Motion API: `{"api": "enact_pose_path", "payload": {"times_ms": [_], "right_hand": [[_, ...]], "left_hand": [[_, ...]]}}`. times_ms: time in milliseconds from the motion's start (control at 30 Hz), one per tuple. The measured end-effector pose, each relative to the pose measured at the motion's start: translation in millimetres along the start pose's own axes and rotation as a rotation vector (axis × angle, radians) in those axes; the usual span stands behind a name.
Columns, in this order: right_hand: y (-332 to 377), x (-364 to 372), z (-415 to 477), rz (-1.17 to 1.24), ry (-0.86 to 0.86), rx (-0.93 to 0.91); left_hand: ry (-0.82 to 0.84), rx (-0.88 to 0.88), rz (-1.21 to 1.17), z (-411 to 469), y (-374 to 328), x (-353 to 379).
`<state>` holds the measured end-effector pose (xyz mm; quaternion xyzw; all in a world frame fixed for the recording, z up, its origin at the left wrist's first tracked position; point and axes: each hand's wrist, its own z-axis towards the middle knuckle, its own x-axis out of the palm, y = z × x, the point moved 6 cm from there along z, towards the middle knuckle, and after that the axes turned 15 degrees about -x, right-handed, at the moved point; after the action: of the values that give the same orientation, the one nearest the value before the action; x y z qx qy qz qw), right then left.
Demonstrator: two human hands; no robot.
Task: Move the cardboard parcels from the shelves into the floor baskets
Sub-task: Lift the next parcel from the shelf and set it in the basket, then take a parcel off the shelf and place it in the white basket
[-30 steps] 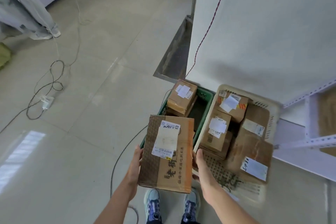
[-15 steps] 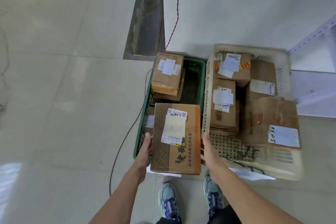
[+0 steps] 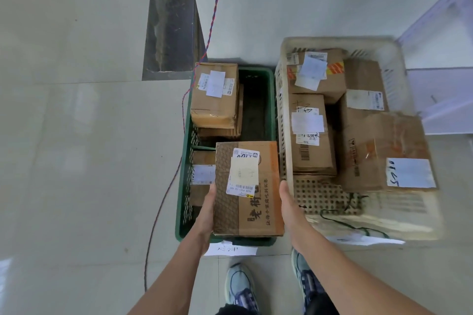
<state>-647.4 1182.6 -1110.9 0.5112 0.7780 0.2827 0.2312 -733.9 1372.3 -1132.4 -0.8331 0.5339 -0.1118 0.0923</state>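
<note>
Head view: printed cardboard parcel [image 3: 247, 188], lower centre, was clamped by its sides between left hand [image 3: 207, 212] and right hand [image 3: 289, 204], apparently for lowering into green basket [image 3: 184, 202].

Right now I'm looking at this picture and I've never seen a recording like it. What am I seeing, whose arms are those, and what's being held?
There is no machine here. A person wears a camera on the head, so the single picture looks down along their own arms to the floor. The left hand and right hand hold a brown parcel by its sides, over the near end of a green basket. A labelled box sits at that basket's far end. Beside it, a white basket holds several more parcels. The person's shoes show at the bottom.
</note>
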Motion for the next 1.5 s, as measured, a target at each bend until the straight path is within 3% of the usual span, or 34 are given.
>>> {"api": "enact_pose_path", "payload": {"times_ms": [200,400,567,767,1100,1500], "right_hand": [[-2,7,3,-0.019,0.017,0.006],[23,2,-20,-0.084,-0.04,-0.117],[77,-23,-80,0.059,-0.099,-0.189],[172,-78,-172,0.187,-0.175,-0.384],[272,-211,-313,0.321,-0.25,-0.51],[267,-477,-386,0.398,-0.328,-0.584]], "left_hand": [[-0.002,-0.014,0.011,4,4,4],[-0.076,0.041,0.031,-22,-3,5],[-0.143,0.125,0.015,-95,-24,15],[-0.06,0.213,0.067,-217,-72,60],[0.126,0.359,0.224,-398,-119,216],[0.182,0.471,0.322,-475,-90,486]]}}
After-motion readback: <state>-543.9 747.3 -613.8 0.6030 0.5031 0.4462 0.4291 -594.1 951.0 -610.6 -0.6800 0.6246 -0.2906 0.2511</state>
